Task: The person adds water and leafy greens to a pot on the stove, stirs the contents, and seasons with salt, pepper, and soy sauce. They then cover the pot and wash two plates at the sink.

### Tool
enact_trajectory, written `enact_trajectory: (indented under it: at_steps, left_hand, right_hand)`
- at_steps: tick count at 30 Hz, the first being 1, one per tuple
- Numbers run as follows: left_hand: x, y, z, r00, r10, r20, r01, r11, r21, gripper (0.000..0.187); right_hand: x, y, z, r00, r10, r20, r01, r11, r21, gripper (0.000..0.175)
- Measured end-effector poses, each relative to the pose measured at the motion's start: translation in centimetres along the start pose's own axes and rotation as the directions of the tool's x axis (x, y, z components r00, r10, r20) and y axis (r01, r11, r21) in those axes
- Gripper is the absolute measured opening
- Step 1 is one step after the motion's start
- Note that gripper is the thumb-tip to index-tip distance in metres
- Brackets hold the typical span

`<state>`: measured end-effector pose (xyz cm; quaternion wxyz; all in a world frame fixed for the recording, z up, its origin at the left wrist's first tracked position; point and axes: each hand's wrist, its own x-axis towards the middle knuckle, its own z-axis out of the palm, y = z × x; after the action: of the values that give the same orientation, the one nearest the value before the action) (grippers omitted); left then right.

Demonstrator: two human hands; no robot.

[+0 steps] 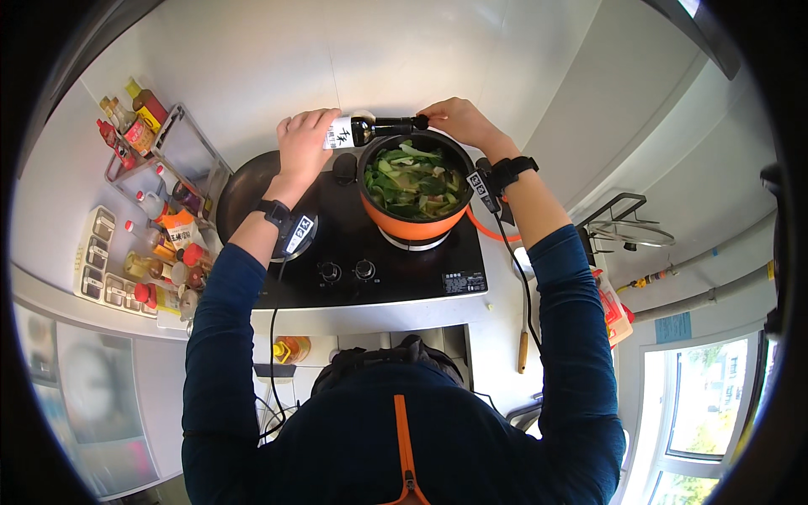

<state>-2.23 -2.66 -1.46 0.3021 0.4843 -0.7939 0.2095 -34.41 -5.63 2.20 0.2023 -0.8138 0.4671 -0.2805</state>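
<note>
A dark glass sauce bottle with a white label lies sideways in the air, over the far rim of an orange pot. My left hand is wrapped around the bottle's base. At the other end, the fingers of my right hand pinch the black cap at the bottle's neck. Chopped leafy greens fill much of the pot, which sits on the right burner of a black glass gas hob. Whether any liquid leaves the bottle cannot be seen.
A dark wok sits on the left burner, partly behind my left arm. Sauce bottles and spice boxes crowd the left side, some on a metal rack. At right are a glass lid on a stand and a wooden-handled utensil.
</note>
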Motion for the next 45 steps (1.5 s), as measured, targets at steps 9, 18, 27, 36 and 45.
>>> enact_trajectory:
  at_steps: [9,18,27,36,45]
  left_hand:
    - [0.1,-0.3,-0.3,1.0,0.015,-0.001,-0.015,0.999,0.034,0.069]
    - [0.4,-0.5,-0.8,0.999,0.035,-0.011,-0.035,0.998,0.045,0.069]
    - [-0.4,0.7,-0.1,0.981,-0.181,0.067,0.186,0.98,-0.077,0.065]
    - [-2.5,-2.2,-3.5,0.961,-0.272,-0.06,0.261,0.955,-0.14,0.057]
    - [-9.1,-13.6,-10.8,0.811,-0.564,-0.153,0.411,0.737,-0.536,0.065]
  right_hand:
    - [-0.1,0.0,0.3,0.999,-0.035,0.008,0.036,0.994,-0.105,0.024]
    - [-0.2,-0.3,0.4,0.997,-0.072,-0.029,0.069,0.992,-0.108,0.022]
    - [1.1,-3.8,1.1,0.932,-0.212,-0.293,0.128,0.951,-0.282,0.021]
    - [2.0,-12.8,8.1,0.8,-0.331,-0.5,0.015,0.844,-0.535,0.035]
    - [5.6,-26.4,12.6,0.785,-0.514,-0.345,0.439,0.855,-0.276,0.054]
